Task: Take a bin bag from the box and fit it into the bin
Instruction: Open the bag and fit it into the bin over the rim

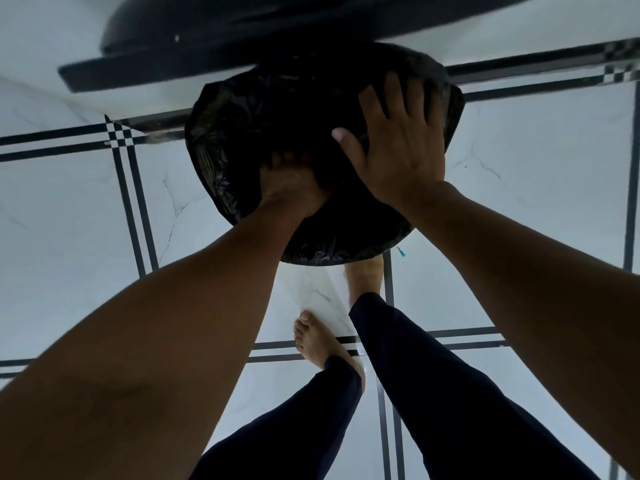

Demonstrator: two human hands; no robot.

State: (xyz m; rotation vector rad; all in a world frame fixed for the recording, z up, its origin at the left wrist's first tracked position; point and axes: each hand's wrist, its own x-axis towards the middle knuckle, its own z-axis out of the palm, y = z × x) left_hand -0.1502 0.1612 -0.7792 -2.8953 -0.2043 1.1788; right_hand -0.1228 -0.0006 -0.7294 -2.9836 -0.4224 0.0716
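Pressing crinkly black plastic bin bag [221, 161] into round bin; left hand [291, 188] inside, fingers hidden, grip unclear; right hand [398, 143] fingers spread flat over rim; risk: shove tears film or drags folded edge below fingers

- From where I stand, nothing can be read: no text, label, brand, number or sign.
- The black bin bag [242, 133] is plain plastic, unprinted.
- The floor tiles [69, 237] carry only dark lines and small checkered corners.
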